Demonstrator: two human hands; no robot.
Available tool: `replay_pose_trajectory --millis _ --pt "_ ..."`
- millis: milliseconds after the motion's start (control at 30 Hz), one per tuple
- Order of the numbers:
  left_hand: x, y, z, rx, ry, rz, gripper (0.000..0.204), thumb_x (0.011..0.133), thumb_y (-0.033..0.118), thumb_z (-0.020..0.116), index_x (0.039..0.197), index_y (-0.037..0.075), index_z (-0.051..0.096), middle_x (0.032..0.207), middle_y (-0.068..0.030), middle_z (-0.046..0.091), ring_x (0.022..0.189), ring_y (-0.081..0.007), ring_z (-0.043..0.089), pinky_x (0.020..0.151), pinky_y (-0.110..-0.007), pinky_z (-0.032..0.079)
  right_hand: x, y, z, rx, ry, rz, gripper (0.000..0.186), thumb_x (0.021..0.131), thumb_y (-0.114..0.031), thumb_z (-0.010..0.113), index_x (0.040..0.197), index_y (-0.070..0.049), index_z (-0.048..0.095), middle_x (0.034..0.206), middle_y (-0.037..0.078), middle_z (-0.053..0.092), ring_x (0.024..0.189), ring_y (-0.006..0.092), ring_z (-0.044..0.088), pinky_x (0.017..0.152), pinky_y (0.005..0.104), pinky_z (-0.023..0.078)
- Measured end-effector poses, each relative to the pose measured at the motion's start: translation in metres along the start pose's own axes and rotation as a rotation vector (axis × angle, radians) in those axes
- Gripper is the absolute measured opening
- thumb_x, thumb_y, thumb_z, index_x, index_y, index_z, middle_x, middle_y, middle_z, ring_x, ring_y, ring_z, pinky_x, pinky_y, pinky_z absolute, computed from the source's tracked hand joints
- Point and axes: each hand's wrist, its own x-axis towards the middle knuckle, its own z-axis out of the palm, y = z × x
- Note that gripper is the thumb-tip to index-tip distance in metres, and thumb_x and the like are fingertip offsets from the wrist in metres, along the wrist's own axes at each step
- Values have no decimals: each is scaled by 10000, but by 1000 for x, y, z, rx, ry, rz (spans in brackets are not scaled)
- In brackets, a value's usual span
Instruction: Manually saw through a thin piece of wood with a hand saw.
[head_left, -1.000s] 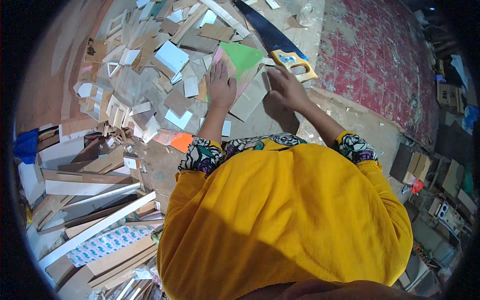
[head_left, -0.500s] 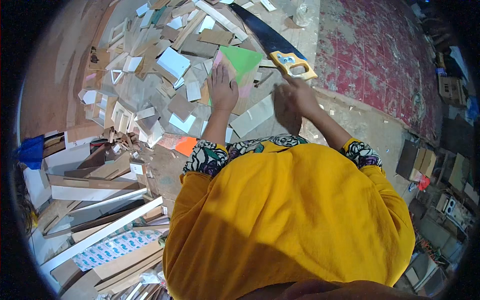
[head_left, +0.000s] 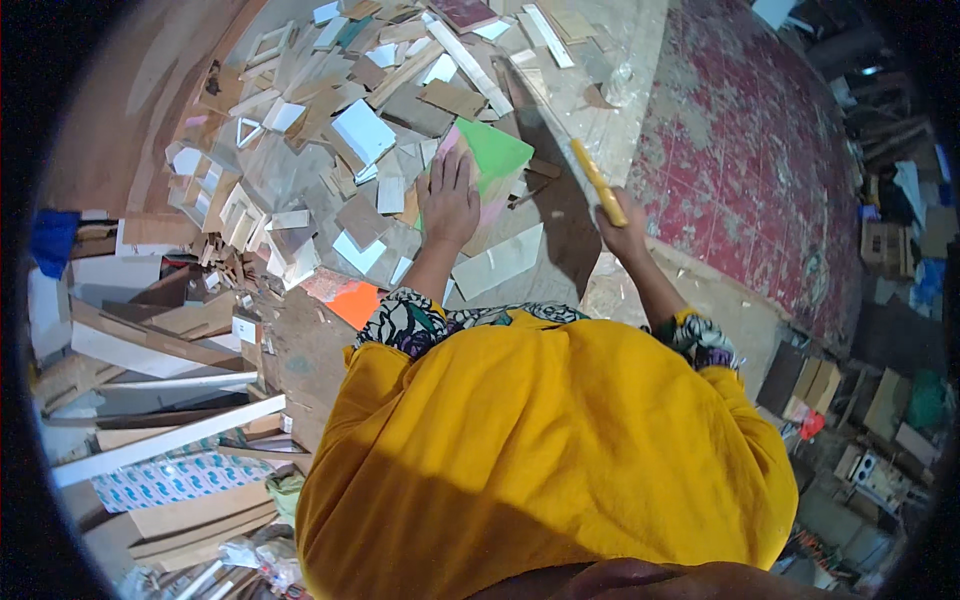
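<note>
My left hand (head_left: 450, 207) lies flat on a board painted green and pink (head_left: 494, 152), its fingers stretched out over the pink side. In my right hand (head_left: 624, 228), closed round its yellow handle, is a handsaw (head_left: 598, 183). The saw stands on edge, so its blade shows only as a thin line slanting away to the far left of the handle. A dark shadow falls between the saw and the board. Close to my left wrist lies a pale flat panel (head_left: 500, 262).
Wood offcuts (head_left: 365, 130) are strewn beyond and left of my left hand. Longer planks and strips (head_left: 170, 440) are heaped at the near left. To the right spreads a worn red tiled floor (head_left: 740, 170), with cardboard boxes (head_left: 815, 385) nearer me.
My right hand has closed round the saw's handle. The saw, which lay flat, is now turned on edge, its handle nearer me. My left hand stays on the painted board.
</note>
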Motion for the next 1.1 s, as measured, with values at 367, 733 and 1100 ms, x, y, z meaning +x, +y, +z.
replay_pose_trajectory --millis 367,733,1100 --pt "2 1 -5 36 -50 -33 561 829 268 475 1370 161 371 1442 -43 313 1336 -256 274 1055 -537 208 -30 -19 -64 223 -86 -51 239 732 -111 703 649 0 509 571 69 431 518 172 442 505 305 341" --pt "0 5 -8 27 -122 -59 575 831 262 463 1382 149 343 1446 -44 295 1350 -261 241 1071 -524 191 -33 14 -67 364 -197 72 245 738 -172 674 653 2 523 565 66 435 521 150 439 497 301 324" --pt "-2 4 -6 95 -144 -60 543 845 286 446 1364 145 376 1460 -48 285 1358 -259 232 1069 -535 176 -25 9 -61 326 -291 -58 246 714 -119 702 613 -12 504 543 79 448 482 152 440 473 306 325"
